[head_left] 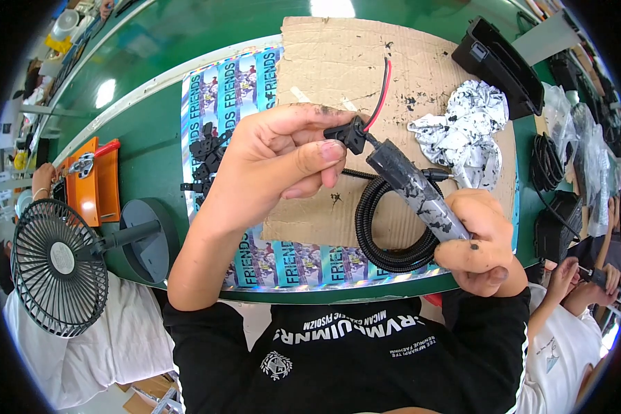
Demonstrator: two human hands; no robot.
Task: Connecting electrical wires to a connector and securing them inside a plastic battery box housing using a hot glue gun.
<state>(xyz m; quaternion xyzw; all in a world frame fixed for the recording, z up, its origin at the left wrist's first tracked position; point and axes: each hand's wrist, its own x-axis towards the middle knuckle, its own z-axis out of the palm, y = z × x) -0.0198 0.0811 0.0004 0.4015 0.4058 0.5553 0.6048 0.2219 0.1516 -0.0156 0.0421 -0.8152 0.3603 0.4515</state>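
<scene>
My left hand point(283, 148) pinches a small black plastic housing point(352, 135) between thumb and fingers. A pair of red and black wires point(381, 96) sticks up from it. In my right hand point(479, 234) is a grey glue tube point(414, 190) smeared with black, gripped at its lower end. Its thin nozzle points up and left at the housing; whether the two touch is hard to tell. Below the tube lies a coil of black corrugated cable point(367, 238) with a connector point(438, 174) at one end. Dark smudges mark the fingers of both hands.
Stained cardboard point(338, 62) covers the work spot. A white cloth with black stains point(469, 124) and a black bin point(497, 65) are at right. Several black housings point(207, 155) lie left, beyond them a desk fan point(62, 259) and orange holder point(90, 186). People sit on both sides.
</scene>
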